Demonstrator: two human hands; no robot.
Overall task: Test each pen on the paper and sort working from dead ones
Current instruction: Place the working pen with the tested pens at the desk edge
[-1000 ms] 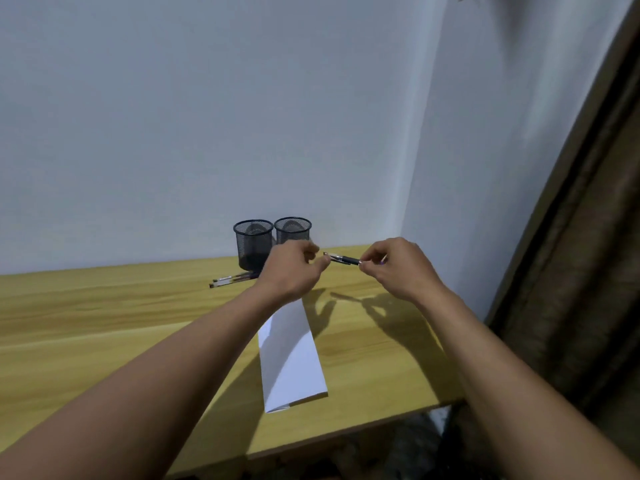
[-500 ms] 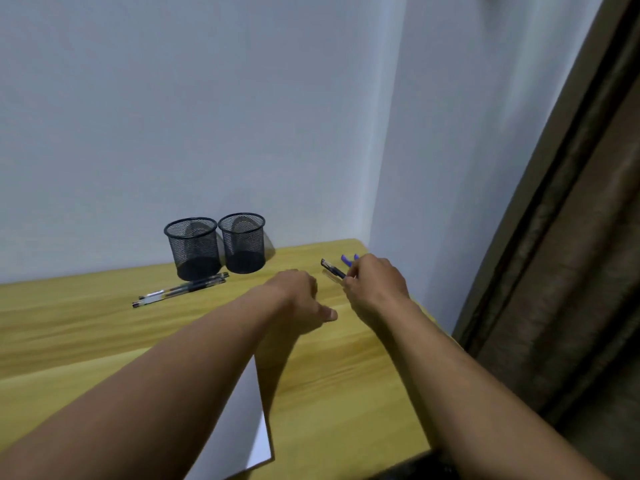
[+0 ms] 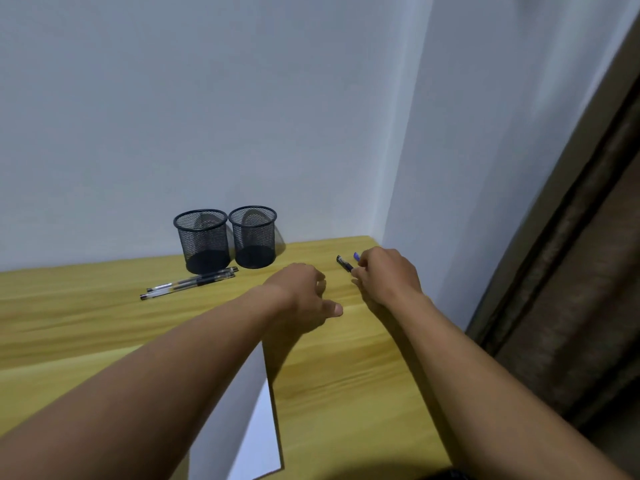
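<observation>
Right hand [image 3: 388, 277] pinched a black pen [image 3: 344, 264] at the far right of the desk [image 3: 346, 375], its free end sticking out up-left past the fingers. A purple bit [image 3: 356, 256] poked out just beside the same fingers; couldn't tell what it was or whether it was held. Left hand [image 3: 301, 296] hovered just left of it, fingers loosely curled, holding nothing. Paper [image 3: 258, 441] lay near, partly hidden under the left forearm. Two more pens [image 3: 188, 283] lay side by side to the far left, in front of the cups. Two mesh cups [image 3: 225, 239] stood touching at the far edge, against the wall.
</observation>
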